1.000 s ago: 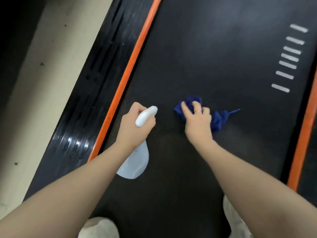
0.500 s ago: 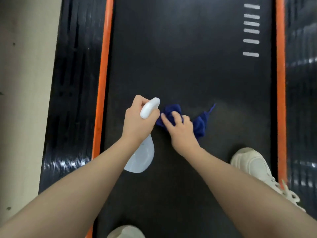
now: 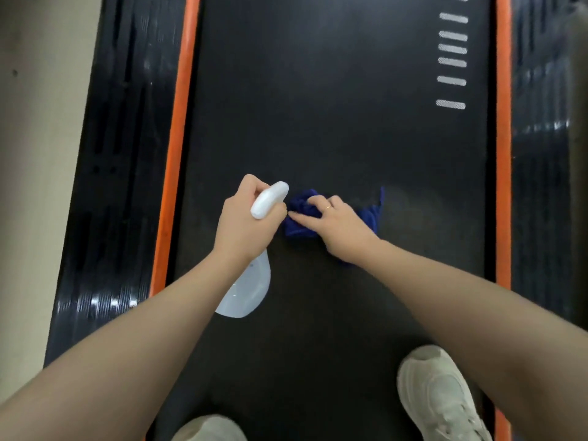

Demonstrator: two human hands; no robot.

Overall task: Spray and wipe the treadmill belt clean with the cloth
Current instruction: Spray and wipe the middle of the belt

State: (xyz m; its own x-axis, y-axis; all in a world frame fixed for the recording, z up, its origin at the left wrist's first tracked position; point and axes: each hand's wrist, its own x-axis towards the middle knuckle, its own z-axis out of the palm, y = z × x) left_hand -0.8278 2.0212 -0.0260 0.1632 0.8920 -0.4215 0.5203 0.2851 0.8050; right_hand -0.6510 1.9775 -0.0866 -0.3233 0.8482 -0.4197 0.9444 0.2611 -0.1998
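A black treadmill belt (image 3: 334, 106) fills the frame between orange edges. At center, the right hand (image 3: 340, 229) presses a bunched blue cloth (image 3: 299, 214) flat-fingered onto it — cloth directly underneath. Just left, the left hand (image 3: 246, 224) grips a white spray bottle (image 3: 251, 281).

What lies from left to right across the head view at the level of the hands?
Beige floor → glossy black side rail → left orange strip → left hand holding white spray bottle → right hand on crumpled blue cloth → right orange strip.
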